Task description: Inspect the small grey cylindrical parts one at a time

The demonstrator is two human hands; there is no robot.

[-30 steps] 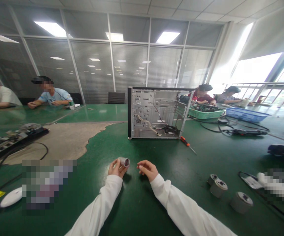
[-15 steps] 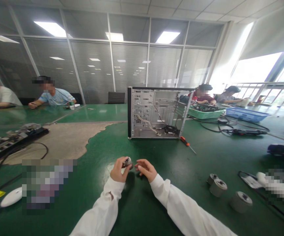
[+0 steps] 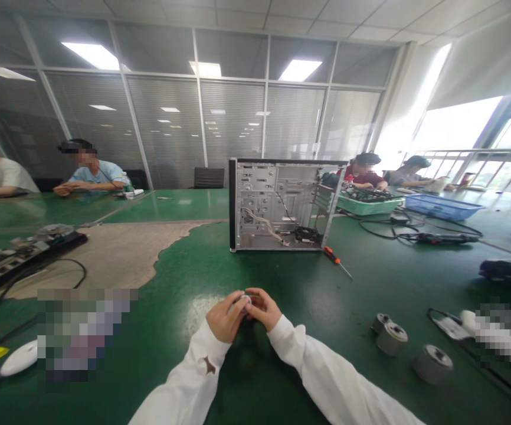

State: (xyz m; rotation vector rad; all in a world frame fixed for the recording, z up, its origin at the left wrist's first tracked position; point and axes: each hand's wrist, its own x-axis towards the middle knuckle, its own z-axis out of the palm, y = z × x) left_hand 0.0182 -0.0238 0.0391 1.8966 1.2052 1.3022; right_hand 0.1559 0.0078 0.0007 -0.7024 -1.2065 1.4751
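My L hand (image 3: 225, 317) pinches round part (image 3: 247, 301); R hand (image 3: 265, 309) curled to its right, can't tell if gripping. Prob. 2-handed handling step; next needs steady pinch.

Pers.'s L arm (image 3: 182, 381) enters at bottom edge, L of ctr, angled up & to R; R arm (image 3: 326, 369) from bottom edge, R of ctr, angled up & to L. Both white-sleeved to wrist. Hands close tog., lower ctr of frame. L hand (image 3: 227, 316): back twd camera, fingers bent in a grip, pointing up-R. R hand (image 3: 265, 309): fingers curled twd L hand, thumb below index; fingertip contact betw. hands unclear.
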